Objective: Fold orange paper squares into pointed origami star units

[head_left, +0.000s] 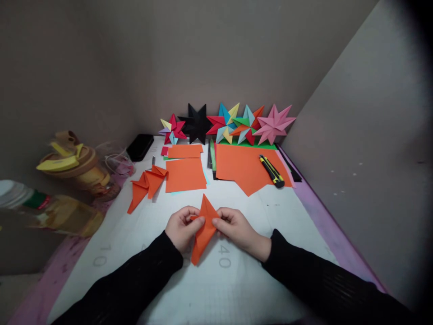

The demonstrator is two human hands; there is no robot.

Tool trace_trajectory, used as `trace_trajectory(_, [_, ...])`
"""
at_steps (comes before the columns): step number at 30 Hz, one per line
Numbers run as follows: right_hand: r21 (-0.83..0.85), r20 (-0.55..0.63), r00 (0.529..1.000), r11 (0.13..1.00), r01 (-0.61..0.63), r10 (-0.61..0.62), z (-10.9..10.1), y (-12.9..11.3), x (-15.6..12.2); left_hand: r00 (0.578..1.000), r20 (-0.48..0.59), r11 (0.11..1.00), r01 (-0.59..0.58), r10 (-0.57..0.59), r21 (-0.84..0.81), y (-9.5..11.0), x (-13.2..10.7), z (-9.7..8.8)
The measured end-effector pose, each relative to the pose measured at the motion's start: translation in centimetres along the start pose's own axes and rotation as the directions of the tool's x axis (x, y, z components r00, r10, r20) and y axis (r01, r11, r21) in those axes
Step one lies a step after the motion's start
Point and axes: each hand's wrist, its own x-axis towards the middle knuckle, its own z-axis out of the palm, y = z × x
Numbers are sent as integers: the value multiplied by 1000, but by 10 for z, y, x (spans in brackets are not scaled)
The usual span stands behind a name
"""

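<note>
Between my two hands is a folded piece of orange paper [206,225], long and pointed at the top, its lower tip reaching down toward me. My left hand [184,228] pinches its left edge, thumb on the front and fingers curled behind. On the right edge my right hand [237,228] grips it the same way, the thumb near the middle fold. Beyond my left hand lie folded orange pieces [149,183] with pointed ends. Straight ahead of my hands is a flat orange paper rectangle [185,175], with a smaller orange strip [184,151] behind it.
Several folded paper stars [198,124] lean along the back wall. A yellow-black utility knife [271,171] rests on large orange paper [237,164] at right. A black phone [140,147], a lidded cup [81,167] and a bottle [64,212] stand on the left. White numbered paper [270,280] covers the table.
</note>
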Motion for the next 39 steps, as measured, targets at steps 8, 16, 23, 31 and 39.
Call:
trace_trajectory(8, [-17,-2,999,999,36,-36,-1,-1,2,999,25,965,-32,27,262,-4,0,-6])
trace_trajectory(16, [-63,35,999,998,2,0,-4,0,3,985,155,981,-106,80,165,0,2,-5])
trace_trajectory(23, [-19,-1,1000,1000,-17,17,-3,-2,5,992,125,994,-34,21,104,-2,4,-6])
trace_trajectory(31, [-7,-5,1000,1000,-22,22,-2,0,4,990,142,998,-3,12,-66,-3,2,-1])
trace_trajectory(39, [-15,3,999,999,-34,34,6,2,4,995,-26,989,-95,93,-109,0,3,-4])
